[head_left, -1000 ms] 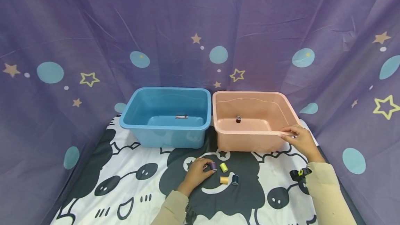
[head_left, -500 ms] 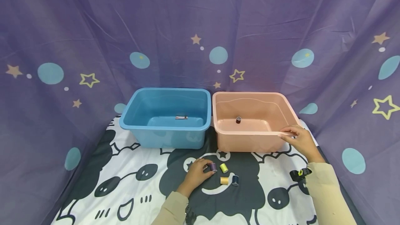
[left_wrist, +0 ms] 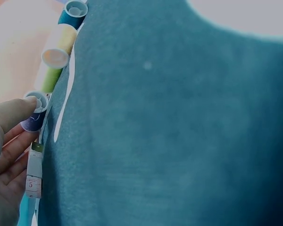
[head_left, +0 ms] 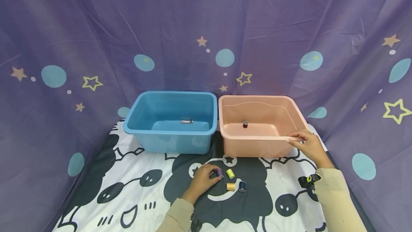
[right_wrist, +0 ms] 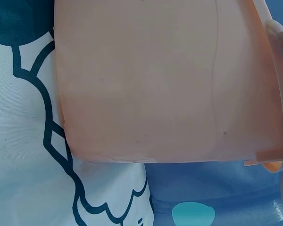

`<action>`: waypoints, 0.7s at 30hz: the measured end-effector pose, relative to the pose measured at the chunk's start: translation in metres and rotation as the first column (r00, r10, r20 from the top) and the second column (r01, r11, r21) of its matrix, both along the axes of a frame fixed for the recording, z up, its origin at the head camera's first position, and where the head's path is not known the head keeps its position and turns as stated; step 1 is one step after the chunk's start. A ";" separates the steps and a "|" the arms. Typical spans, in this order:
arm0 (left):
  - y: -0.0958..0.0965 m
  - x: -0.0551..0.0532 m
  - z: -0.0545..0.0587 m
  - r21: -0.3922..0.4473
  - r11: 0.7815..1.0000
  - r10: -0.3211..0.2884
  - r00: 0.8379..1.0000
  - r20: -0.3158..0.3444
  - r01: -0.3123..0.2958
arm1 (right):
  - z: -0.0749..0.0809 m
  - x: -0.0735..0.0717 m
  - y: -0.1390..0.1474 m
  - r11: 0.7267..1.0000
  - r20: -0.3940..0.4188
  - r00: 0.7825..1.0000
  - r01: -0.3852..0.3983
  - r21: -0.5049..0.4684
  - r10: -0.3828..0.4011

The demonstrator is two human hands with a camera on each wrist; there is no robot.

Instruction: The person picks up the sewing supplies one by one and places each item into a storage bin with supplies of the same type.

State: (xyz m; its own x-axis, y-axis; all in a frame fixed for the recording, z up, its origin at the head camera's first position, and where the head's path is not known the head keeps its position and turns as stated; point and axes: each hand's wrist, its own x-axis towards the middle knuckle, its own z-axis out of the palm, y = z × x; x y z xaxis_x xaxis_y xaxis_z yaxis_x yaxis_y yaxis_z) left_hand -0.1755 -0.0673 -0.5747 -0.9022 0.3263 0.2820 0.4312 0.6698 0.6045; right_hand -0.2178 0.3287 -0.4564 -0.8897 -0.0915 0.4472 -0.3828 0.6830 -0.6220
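Note:
My left hand (head_left: 202, 179) pinches a purple thread spool (head_left: 220, 173) between thumb and fingers, low over the dark printed patch of the cloth. In the left wrist view a rolled tape measure (left_wrist: 34, 172) lies close by the fingers. Just right of the purple spool are a yellow-green spool (head_left: 230, 173), a yellow-orange spool (head_left: 230, 186) and a dark blue spool (head_left: 242, 186). My right hand (head_left: 309, 146) grips the front rim of the pink bin (head_left: 257, 148) near its right corner. Inside that bin stands a dark brown-red spool (head_left: 245, 124).
Left of the pink bin stands a blue bin (head_left: 173, 142), with a small whitish object (head_left: 186, 121) on its floor, too small to identify. A black-and-white printed cloth (head_left: 135, 182) covers the table. Purple patterned curtain (head_left: 180, 20) hangs behind the bins.

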 end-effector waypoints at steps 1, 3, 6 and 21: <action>0.000 0.000 0.000 -0.001 1.000 0.000 1.000 0.001 0.000 | 0.000 0.000 0.000 1.000 0.003 1.000 0.001 0.000 -0.001; 0.000 0.000 0.001 -0.001 1.000 -0.001 1.000 0.004 0.001 | 0.000 0.000 0.000 1.000 0.008 1.000 0.004 0.000 -0.004; 0.000 0.000 0.001 -0.002 1.000 0.001 1.000 0.002 -0.001 | 0.001 0.000 0.000 1.000 0.010 1.000 0.005 0.003 -0.005; 0.002 0.005 0.005 -0.017 1.000 0.009 1.000 -0.029 -0.010 | 0.001 0.001 -0.001 1.000 0.017 1.000 0.014 -0.017 -0.014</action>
